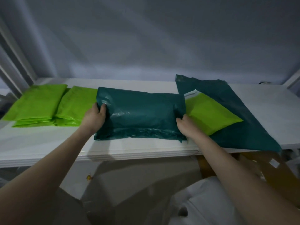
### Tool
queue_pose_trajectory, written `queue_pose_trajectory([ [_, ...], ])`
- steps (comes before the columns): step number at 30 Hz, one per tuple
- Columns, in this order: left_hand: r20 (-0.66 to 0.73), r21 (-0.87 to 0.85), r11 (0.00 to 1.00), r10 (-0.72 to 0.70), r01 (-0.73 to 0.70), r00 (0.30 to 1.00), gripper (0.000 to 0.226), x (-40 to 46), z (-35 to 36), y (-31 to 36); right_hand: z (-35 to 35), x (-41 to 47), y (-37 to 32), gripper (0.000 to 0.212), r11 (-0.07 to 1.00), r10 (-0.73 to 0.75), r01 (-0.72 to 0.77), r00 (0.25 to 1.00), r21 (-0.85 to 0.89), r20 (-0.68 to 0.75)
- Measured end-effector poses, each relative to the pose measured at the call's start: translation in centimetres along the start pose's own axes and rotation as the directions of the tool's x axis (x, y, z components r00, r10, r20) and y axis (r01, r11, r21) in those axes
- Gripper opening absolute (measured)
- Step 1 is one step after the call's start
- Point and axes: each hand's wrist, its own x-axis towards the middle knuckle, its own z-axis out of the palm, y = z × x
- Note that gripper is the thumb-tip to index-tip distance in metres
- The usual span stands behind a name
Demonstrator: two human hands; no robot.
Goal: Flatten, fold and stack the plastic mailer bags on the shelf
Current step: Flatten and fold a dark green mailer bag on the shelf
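Left hand (95, 116) and right hand (185, 125) each grip an end of the folded dark green mailer (141, 114). It lies on the white shelf (48, 143).

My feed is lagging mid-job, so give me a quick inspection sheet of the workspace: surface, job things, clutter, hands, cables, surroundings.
Surface: white shelf, bare along its front edge.
Job's things: folded dark green bag at centre; two stacks of folded lime bags at left; one small lime bag lying on an unfolded dark green bag at right, whose corner overhangs the front edge.
Clutter: small dark object at the far right rear, too small to identify.
Hands: left hand grips the folded dark green bag's left end; right hand holds its right end, fingers curled.
Cables: nothing seen.
Surroundings: grey wall behind; brown cardboard below right.
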Motion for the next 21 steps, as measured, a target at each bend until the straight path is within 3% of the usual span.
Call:
queue_pose_trajectory([
  [2,0.076,-0.005,1.000,-0.028,0.029,0.997,0.039,0.2,0.2,0.0,0.3,0.3,-0.1,0.020,1.000,-0.001,0.001,1.000,0.015,-0.012],
  [5,0.097,-0.042,0.998,-0.040,0.044,0.994,0.035,0.7,0.5,-0.5,0.7,0.9,0.0,0.037,0.997,0.019,-0.015,0.998,0.076,-0.056],
  [7,0.097,-0.079,0.995,-0.054,0.062,0.994,0.030,1.0,0.6,-0.6,1.1,1.2,-0.2,0.034,0.993,0.038,-0.031,0.997,0.112,-0.063],
  [11,0.017,-0.091,0.995,0.031,-0.030,0.999,0.020,0.9,0.5,0.0,1.6,1.6,-0.7,0.011,0.991,0.018,-0.008,0.997,0.130,-0.075],
  [16,-0.102,-0.104,0.990,0.085,-0.095,0.991,0.021,0.7,-0.6,0.8,1.6,1.5,-1.5,0.014,0.979,-0.020,0.051,0.987,0.197,-0.158],
  [21,-0.107,-0.182,0.980,0.060,-0.079,0.992,0.022,1.6,-2.6,1.0,1.3,1.3,-3.2,0.026,0.938,0.019,0.044,0.984,0.344,-0.177],
])
